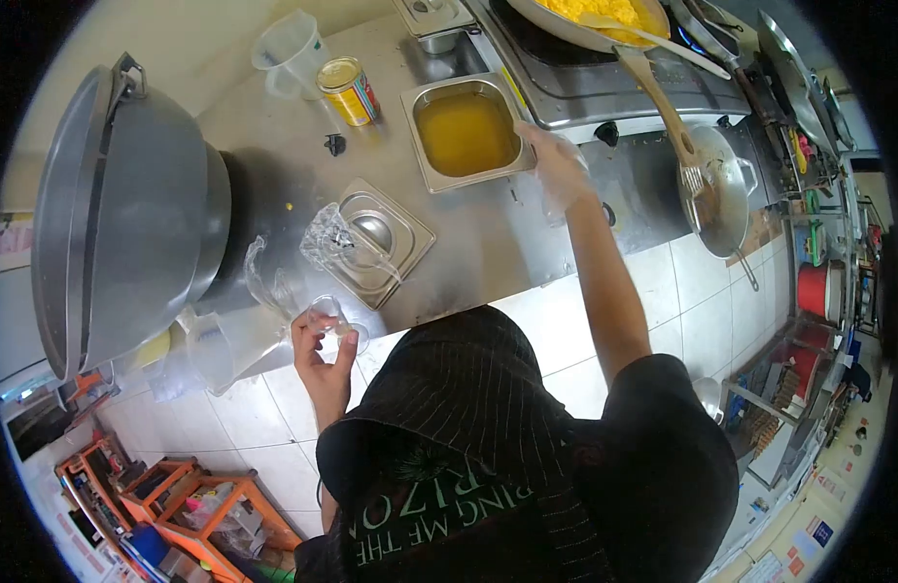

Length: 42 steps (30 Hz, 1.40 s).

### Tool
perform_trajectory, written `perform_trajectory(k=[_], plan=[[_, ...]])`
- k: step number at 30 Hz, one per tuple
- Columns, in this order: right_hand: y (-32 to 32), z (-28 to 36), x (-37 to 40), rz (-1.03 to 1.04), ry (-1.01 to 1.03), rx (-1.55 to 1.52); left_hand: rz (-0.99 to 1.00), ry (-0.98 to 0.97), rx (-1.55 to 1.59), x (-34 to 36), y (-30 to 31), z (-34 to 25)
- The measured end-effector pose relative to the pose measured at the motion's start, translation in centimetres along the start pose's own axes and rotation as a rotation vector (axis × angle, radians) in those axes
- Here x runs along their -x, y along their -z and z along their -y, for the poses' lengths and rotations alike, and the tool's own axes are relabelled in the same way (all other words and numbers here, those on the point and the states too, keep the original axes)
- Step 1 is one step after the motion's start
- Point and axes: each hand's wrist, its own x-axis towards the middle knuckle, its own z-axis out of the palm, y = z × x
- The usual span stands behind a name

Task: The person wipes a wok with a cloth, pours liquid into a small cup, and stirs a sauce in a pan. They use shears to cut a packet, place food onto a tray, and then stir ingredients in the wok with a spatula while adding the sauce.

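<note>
My left hand (pixel 325 367) pinches a small clear plastic cup (pixel 325 316) at the counter's front edge. My right hand (pixel 558 165), in a clear plastic glove, is closed at the right rim of a square steel food pan (pixel 422 160). Yellow liquid (pixel 466 133) lies in the pan. Left of the pan rests its steel lid (pixel 396 262), with a crumpled clear plastic glove (pixel 332 236) across it. Another piece of clear plastic (pixel 264 277) lies near my left hand.
A big grey pot (pixel 148 194) stands at left. Behind are a tin can (pixel 350 92) and a clear measuring jug (pixel 292 53). On the stove at upper right, a frying pan (pixel 566 37) holds yellow food. A strainer (pixel 721 185) sits by the counter's right edge.
</note>
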Motion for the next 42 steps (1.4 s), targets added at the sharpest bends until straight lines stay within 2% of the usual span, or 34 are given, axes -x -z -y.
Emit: perform_trajectory(k=[1, 4, 7, 10, 13, 16, 23, 28, 32, 34, 42], plan=[[-0.3, 0.3, -0.4, 0.009, -0.051, 0.034, 0.014, -0.01, -0.007, -0.2, -0.4, -0.4], [0.4, -3.5, -3.5, 0.208, -0.043, -0.02, 0.042, -0.02, 0.008, -0.8, -1.8, -0.4], [-0.3, -2.2, -2.2, 0.339, -0.225, -0.133, 0.091, -0.06, 0.007, -1.6, -3.0, 0.0], [-1.1, 0.5, -1.1, 0.324, -0.238, -0.232, 0.131, -0.067, -0.005, -2.0, -4.1, -0.1], [-1.2, -0.1, -2.9, 0.395, -0.285, -0.102, 0.151, -0.094, 0.027, -2.5, -4.8, 0.0], [-1.1, 0.2, -2.5, 0.431, -0.186, -0.172, 0.14, -0.102, 0.03, -3.2, -5.0, 0.5], [-1.7, -2.2, -3.1, 0.409, -0.18, -0.217, 0.051, -0.136, -0.051, -4.0, -4.6, 1.5], [-1.7, 0.5, 0.6, 0.383, -0.22, -0.283, 0.051, -0.156, -0.167, -4.8, -4.2, 1.9], [-1.3, 0.7, 1.8, 0.375, -0.174, -0.194, 0.046, -0.199, -0.162, -5.4, -4.2, 2.2], [-1.2, 1.1, 2.8, 0.419, -0.195, -0.227, 0.036, -0.19, -0.167, -5.3, -4.1, 2.4], [0.3, 4.8, 8.0, 0.324, -0.188, -0.147, 0.055, -0.109, -0.207, -3.4, -2.8, 2.7]])
